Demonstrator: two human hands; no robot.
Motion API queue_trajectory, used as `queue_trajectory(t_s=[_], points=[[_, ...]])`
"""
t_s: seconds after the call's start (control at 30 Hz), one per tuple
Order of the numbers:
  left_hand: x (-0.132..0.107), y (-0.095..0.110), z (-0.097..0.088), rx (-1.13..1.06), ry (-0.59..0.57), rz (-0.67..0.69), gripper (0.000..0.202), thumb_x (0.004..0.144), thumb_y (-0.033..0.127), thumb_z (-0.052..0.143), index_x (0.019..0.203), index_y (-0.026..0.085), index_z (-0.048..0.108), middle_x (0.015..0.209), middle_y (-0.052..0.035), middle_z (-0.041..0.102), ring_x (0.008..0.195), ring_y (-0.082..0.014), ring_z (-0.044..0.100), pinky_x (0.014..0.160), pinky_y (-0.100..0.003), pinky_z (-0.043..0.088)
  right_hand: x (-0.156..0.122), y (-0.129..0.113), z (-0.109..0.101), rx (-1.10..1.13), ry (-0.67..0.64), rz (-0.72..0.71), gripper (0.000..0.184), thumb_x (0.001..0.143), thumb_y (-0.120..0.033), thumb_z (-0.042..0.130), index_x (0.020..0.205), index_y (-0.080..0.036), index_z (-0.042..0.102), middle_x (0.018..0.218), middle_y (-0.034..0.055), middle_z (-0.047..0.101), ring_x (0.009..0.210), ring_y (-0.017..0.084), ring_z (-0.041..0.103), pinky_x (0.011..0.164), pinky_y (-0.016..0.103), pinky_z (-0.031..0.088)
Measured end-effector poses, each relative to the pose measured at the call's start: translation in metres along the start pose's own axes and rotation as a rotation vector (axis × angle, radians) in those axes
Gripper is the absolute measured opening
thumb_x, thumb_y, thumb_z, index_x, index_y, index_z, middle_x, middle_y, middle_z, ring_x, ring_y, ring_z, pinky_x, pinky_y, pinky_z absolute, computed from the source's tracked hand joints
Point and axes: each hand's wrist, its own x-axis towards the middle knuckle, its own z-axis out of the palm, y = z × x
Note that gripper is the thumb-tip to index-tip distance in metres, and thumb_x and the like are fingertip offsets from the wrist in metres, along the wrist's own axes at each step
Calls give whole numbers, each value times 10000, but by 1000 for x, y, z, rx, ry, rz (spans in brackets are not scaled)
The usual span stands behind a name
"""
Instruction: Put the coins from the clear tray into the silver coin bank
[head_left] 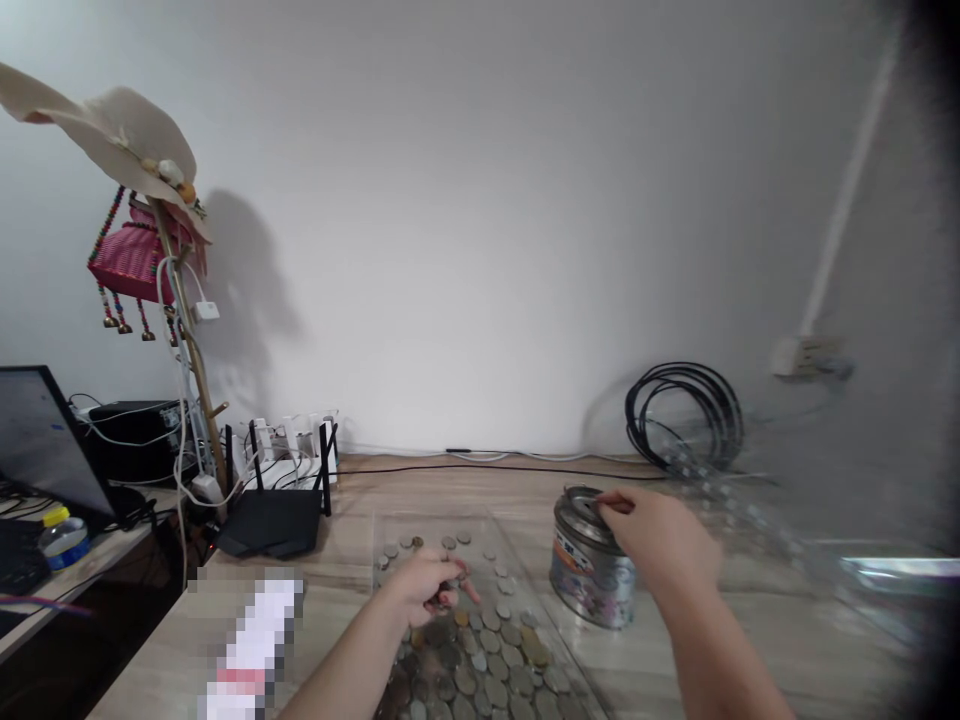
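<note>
Many loose coins (491, 665), mostly silver with a few gold-coloured ones, lie spread in a clear, shallow plastic tray (386, 525). Low over the coins, my left hand (431, 585) has most fingers curled in and one finger pointing out; what lies in its palm is hidden. Right of the tray, a round metal tin (592, 570) with a printed side stands upright. My right hand (660, 525) is at the tin's lid (583, 507), thumb and fingertips pinched together by the slot. Whatever is between those fingertips does not show clearly.
A black router (274, 520) and white devices (296, 450) stand left at the back. A blurred-out white item (259, 625) lies in front of them. Coiled black cable (682, 415) leans on the wall. Clear plastic (862, 600) lies at the right. A bottle (64, 540) stands far left.
</note>
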Motion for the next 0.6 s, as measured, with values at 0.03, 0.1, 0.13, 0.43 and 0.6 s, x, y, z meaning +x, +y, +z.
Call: queue_trajectory(t_s=[0.03, 0.1, 0.13, 0.43, 0.6], points=[[1, -1, 0, 14, -1, 18, 281, 651, 340, 548, 837, 139, 487, 622, -29, 588, 328, -2, 283, 391, -166, 53, -2, -3, 1, -7, 20, -16, 245, 634, -346, 468, 738, -237, 661, 774, 90, 623, 679, 237, 541, 469, 283, 324], [2, -2, -1, 38, 14, 67, 290, 643, 386, 566, 762, 131, 498, 574, -23, 578, 323, 1, 268, 392, -173, 59, -8, -11, 1, 12, 144, -99, 293, 669, -379, 445, 800, -222, 656, 808, 100, 623, 758, 254, 533, 527, 307, 359], [2, -2, -1, 43, 25, 92, 300, 640, 404, 572, 732, 127, 503, 550, -15, 567, 321, 2, 262, 392, -175, 64, -13, -17, 2, 55, 219, -168, 320, 691, -387, 426, 842, -211, 646, 838, 99, 622, 798, 251, 525, 576, 317, 376], [7, -3, -2, -17, 82, 152, 397, 617, 513, 549, 699, 125, 526, 486, 33, 490, 323, -2, 273, 390, -174, 62, -82, -85, 62, 426, -520, -744, 195, 683, -256, 458, 777, -193, 616, 659, 8, 625, 571, 123, 519, 553, 221, 381], [5, -2, -3, -103, 12, 71, 334, 670, 407, 497, 839, 129, 569, 574, 0, 539, 332, -8, 286, 374, -176, 20, -73, -77, 56, 321, -331, -637, 199, 692, -234, 421, 727, -203, 615, 669, 12, 620, 622, 132, 527, 585, 230, 371]])
